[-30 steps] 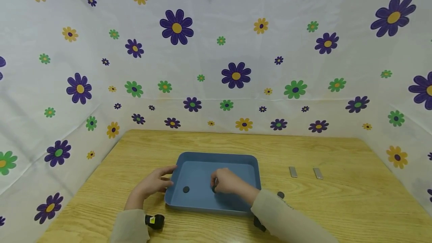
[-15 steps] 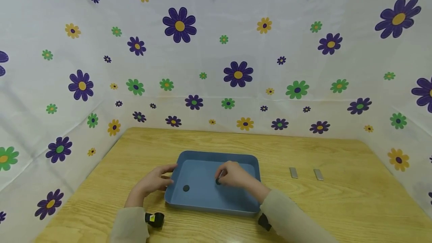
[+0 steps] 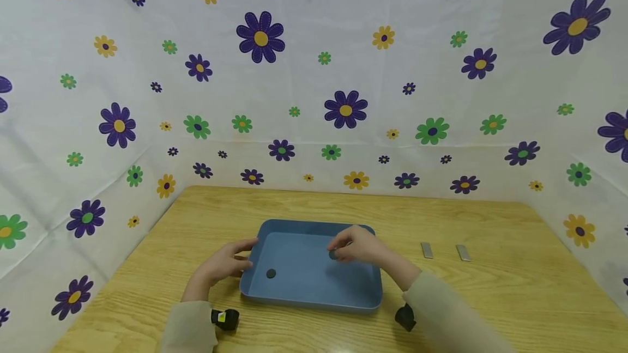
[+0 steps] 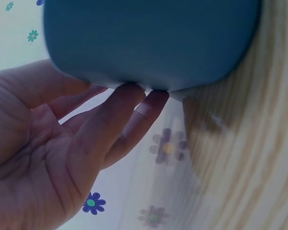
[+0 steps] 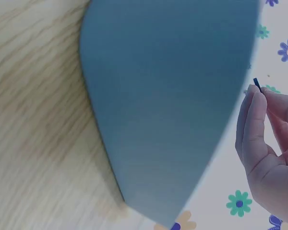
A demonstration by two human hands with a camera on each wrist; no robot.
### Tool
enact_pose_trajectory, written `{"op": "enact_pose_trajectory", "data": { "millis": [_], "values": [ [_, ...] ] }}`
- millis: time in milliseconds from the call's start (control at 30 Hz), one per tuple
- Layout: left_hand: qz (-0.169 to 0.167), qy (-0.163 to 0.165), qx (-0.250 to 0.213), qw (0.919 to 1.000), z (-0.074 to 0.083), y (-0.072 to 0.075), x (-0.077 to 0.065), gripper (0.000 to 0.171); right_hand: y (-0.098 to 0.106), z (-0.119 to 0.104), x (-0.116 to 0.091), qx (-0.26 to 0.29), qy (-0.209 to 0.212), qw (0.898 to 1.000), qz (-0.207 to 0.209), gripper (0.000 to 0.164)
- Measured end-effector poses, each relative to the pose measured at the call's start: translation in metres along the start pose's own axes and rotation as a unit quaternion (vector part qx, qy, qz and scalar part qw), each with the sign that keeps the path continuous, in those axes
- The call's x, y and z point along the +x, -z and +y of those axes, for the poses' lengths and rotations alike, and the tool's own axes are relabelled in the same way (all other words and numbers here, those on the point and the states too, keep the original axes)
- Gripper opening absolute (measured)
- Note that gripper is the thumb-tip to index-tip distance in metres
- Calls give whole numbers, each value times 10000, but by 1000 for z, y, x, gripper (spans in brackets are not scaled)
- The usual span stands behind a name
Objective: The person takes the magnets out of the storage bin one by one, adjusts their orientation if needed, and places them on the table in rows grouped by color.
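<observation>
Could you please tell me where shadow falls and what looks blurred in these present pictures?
Head view: a soft shadow lies in the blue tray below the right hand; left wrist: the tray's outer side looks dim; right wrist: the wooden table looks blurred.

Left grip (image 3: 222, 263) loosely spread — right grip (image 3: 360, 245) pinched

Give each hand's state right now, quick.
Left hand: open, touching the side of the blue tray.
Right hand: closed, pinching a small dark disc.
</observation>
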State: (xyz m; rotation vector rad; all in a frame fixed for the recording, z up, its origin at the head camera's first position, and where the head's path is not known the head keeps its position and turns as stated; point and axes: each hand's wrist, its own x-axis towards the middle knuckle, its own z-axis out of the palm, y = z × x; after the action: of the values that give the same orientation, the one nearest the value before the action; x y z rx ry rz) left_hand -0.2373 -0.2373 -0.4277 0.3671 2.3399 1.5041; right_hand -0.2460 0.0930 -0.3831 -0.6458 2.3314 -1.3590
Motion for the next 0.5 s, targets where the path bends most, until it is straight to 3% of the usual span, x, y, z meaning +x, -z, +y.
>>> {"op": "enact_pose_trajectory", "data": {
  "millis": [500],
  "values": [
    [27,-7,43,10000,2,-2,-1,56,39,9,-39,400,157,9990,157,22]
  ]
}}
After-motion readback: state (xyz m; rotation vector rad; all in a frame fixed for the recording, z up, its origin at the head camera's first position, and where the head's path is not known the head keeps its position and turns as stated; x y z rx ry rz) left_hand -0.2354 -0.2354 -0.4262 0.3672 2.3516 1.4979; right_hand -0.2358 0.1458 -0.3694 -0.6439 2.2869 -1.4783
